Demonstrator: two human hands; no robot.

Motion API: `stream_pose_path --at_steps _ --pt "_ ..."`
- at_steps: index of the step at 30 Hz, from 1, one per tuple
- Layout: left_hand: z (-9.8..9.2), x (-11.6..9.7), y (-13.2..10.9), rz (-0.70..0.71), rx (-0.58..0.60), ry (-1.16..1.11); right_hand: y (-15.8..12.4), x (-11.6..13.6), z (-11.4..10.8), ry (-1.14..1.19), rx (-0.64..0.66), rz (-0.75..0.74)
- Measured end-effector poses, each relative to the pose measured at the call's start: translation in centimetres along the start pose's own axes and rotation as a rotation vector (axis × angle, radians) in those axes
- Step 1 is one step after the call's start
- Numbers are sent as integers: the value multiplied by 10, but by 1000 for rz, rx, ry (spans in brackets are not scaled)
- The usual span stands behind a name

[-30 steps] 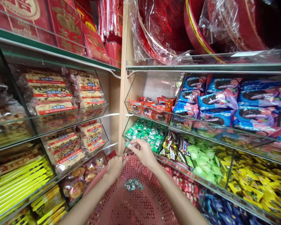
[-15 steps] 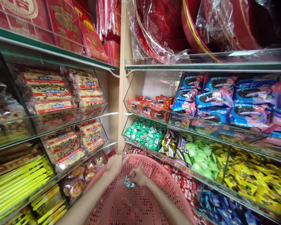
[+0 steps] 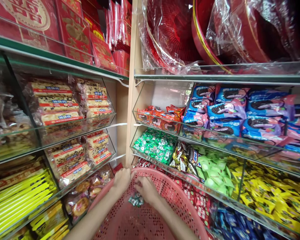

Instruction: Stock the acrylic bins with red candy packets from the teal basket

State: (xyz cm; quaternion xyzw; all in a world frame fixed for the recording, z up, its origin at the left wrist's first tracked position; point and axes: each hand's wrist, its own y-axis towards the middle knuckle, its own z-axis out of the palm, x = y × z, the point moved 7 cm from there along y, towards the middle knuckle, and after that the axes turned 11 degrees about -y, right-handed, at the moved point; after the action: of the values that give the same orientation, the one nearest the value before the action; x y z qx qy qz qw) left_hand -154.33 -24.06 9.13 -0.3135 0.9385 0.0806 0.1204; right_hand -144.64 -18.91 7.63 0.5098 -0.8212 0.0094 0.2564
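My left hand (image 3: 123, 178) is closed over the far left rim of a pink perforated plastic basket (image 3: 176, 193). My right hand (image 3: 145, 188) hovers inside the basket, close to its far wall, with the fingers curled inward. Whether anything is between those fingers is hidden. Just below them, a small cluster of green-wrapped candies (image 3: 136, 200) shows inside the basket, apart from the fingertips. Beyond the basket, a glass bin of the same kind of green candies (image 3: 155, 143) stands on the shelf.
Glass-fronted shelves meet at a wooden post (image 3: 132, 83). On the left are packaged sesame snack bars (image 3: 61, 101) and yellow packets (image 3: 22, 196). To the right sit blue cookie packs (image 3: 227, 110), light green packets (image 3: 215, 173) and yellow candies (image 3: 272, 196). Plastic-wrapped red basins (image 3: 175, 30) fill the top.
My right hand has shifted slightly up and left, away from the green candies, which now show below its fingers. My left hand keeps its grip on the rim.
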Motion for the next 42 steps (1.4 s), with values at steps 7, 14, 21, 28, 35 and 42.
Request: stream_pose_path --at_steps 7,14,21,28,35,42 --pt "1 5 1 -13 9 -6 19 31 -104 -36 -176 -125" --pt "4 7 4 -6 -6 -6 51 5 -146 -525 -300 43" --pt "2 8 5 20 -31 4 67 -2 -126 -583 -194 91" --pt "4 9 6 27 -28 1 73 -1 -127 -639 -129 92" --pt "0 13 5 -18 -19 0 77 -5 -124 -592 -77 67" --pt "-3 12 5 -16 -23 9 76 -1 -127 -642 -53 58"
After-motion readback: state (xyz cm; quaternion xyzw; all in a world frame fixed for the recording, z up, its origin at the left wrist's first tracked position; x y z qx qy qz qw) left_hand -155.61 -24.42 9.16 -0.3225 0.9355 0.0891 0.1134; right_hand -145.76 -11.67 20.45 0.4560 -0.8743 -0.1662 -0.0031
